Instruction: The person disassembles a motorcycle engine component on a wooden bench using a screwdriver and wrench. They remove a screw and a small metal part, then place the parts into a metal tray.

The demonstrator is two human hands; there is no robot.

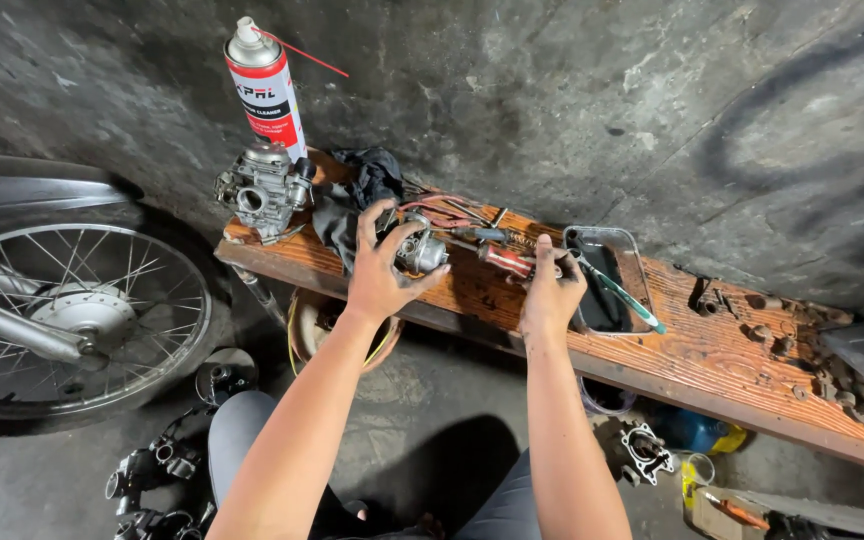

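Left hand (380, 268) wrapped tight around small metal carburetor part (420, 252); right hand (550, 290) pinching red-handled screwdriver (505, 260) on wooden bench (712, 350).

Upright against the concrete wall, a red-and-white spray can (264, 88); just beside it on the wooden plank (712, 362), a whole carburetor (263, 190) and a dark rag (367, 185). Further right, a clear plastic tray (604, 282). At left, a spoked motorcycle wheel (72, 315).

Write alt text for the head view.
Over a worn wooden bench, the left hand grips a small metal part while the right hand touches a red-handled screwdriver. A carburetor and spray can stand at the bench's left end.
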